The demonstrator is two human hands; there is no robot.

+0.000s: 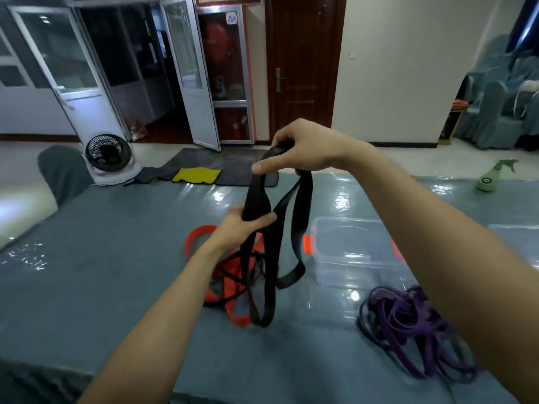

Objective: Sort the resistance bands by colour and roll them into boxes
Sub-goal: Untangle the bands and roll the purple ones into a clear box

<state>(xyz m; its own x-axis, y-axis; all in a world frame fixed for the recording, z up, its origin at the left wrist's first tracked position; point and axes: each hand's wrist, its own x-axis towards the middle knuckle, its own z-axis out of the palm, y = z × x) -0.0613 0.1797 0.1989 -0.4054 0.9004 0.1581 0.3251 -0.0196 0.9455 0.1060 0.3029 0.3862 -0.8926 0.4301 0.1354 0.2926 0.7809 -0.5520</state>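
Since the black band (256, 196) hangs limp and rubbery above the surface (116, 272), my right fingers (264, 167) pinch its top fold and my left fingers (262, 218) wrap the gathered strands lower, the surest hold, I judge.

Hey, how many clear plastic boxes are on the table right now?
2. One clear box with orange latches sits on the table just right of the black band; a second box shows only partly at the right edge. More may lie out of view.
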